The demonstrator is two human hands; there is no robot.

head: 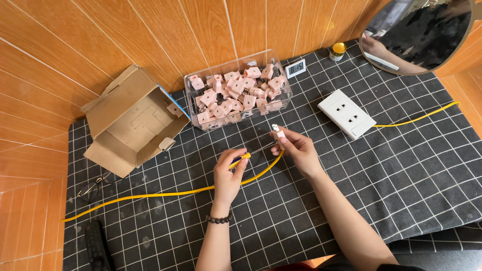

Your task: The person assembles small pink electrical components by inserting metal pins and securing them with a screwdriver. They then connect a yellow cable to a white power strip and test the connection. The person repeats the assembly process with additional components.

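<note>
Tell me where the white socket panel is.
In the head view, the white socket panel lies right of centre on the checked cloth, between the clear box of pink plugs and the round mirror.

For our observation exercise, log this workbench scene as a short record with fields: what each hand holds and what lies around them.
left hand: holds a yellow-handled screwdriver
right hand: holds a pink plug on the yellow cable
behind hands: clear box of pink plugs
left side: open cardboard box, glasses
right side: white socket plate
surface: black checked cloth
</note>
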